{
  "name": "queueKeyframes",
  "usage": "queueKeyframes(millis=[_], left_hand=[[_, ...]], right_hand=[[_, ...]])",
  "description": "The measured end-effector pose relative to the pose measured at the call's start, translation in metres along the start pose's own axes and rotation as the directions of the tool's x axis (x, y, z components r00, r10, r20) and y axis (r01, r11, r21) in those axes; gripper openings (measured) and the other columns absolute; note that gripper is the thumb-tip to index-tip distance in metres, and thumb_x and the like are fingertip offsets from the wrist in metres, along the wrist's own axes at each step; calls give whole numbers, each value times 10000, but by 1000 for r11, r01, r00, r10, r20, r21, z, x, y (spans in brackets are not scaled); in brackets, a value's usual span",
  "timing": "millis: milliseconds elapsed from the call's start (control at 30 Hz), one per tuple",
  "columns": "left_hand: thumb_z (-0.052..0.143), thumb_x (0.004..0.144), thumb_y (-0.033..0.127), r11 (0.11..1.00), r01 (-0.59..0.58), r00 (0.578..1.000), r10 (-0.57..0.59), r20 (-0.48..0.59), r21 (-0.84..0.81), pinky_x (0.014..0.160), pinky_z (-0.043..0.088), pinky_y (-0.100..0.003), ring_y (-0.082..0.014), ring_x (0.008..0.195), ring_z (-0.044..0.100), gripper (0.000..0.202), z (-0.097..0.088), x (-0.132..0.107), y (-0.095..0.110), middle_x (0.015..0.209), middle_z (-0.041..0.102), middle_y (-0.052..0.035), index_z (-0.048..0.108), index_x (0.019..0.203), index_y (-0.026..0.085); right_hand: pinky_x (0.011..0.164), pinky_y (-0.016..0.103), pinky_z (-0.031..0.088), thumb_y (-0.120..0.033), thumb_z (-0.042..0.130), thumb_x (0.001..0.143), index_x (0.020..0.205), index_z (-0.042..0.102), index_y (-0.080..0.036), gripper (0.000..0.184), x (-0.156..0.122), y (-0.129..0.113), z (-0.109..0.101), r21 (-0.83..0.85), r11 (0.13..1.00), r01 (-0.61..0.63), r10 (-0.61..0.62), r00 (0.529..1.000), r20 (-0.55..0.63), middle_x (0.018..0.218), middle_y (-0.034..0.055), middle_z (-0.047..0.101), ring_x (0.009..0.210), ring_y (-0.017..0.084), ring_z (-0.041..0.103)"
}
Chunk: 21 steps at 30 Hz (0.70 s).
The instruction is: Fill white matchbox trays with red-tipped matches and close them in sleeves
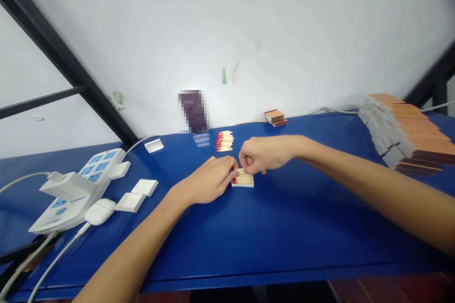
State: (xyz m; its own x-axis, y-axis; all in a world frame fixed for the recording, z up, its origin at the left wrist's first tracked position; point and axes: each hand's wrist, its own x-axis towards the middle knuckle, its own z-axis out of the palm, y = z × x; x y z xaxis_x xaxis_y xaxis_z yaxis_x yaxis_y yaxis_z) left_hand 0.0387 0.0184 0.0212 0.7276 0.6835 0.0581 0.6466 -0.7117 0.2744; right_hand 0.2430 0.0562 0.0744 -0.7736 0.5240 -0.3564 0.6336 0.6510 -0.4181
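An open matchbox tray (243,180) full of red-tipped matches lies on the blue table (284,218). My left hand (209,181) rests curled against the tray's left end, fingertips touching it. My right hand (261,154) hovers over the tray's top edge, fingers pinched together on the matches there. A loose pile of matches (224,141) lies just beyond the hands.
A big stack of matchboxes (405,132) stands at the right. Two or three matchboxes (276,117) sit by the wall. At the left are a white power strip (76,187) with plugged adapters, a white earbud case (99,211), and white empty trays (137,194).
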Motion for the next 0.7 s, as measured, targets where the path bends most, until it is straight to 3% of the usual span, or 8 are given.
queueKeyframes(millis=[200, 367, 500, 700], left_hand=[[400, 987, 298, 999, -11, 999, 10, -30, -45, 830, 361, -335, -137, 716, 524, 195, 0, 2, 1, 783, 587, 17, 537, 897, 193], [449, 950, 351, 997, 39, 998, -42, -46, -63, 651, 359, -286, -144, 633, 493, 170, -1, 0, -1, 666, 541, 33, 542, 959, 209], [549, 875, 370, 998, -4, 998, -1, -61, -67, 604, 360, -274, -137, 637, 503, 206, -1, -2, -3, 753, 572, 20, 525, 995, 205], [609, 824, 475, 1000, -19, 998, 20, -67, 11, 632, 382, -285, -158, 702, 521, 295, 1, -2, -4, 830, 584, -5, 515, 878, 201]], right_hand=[[561, 234, 353, -201, 525, 734, 719, 667, -161, 148, 0, -8, 3, -37, 993, -116, 116, 993, 13, 647, 11, 689, 661, 146, 617], [564, 238, 369, -207, 539, 734, 737, 686, -178, 150, 0, -9, 3, -27, 990, -137, 137, 990, 9, 646, 9, 689, 696, 158, 639], [585, 244, 395, -210, 557, 751, 770, 686, -175, 135, -1, -6, 3, -8, 995, -98, 98, 995, -20, 638, 10, 686, 672, 156, 635], [568, 251, 393, -294, 589, 795, 853, 669, -181, 150, 1, 0, 4, -40, 997, -66, 63, 996, -58, 739, 22, 717, 653, 151, 623]])
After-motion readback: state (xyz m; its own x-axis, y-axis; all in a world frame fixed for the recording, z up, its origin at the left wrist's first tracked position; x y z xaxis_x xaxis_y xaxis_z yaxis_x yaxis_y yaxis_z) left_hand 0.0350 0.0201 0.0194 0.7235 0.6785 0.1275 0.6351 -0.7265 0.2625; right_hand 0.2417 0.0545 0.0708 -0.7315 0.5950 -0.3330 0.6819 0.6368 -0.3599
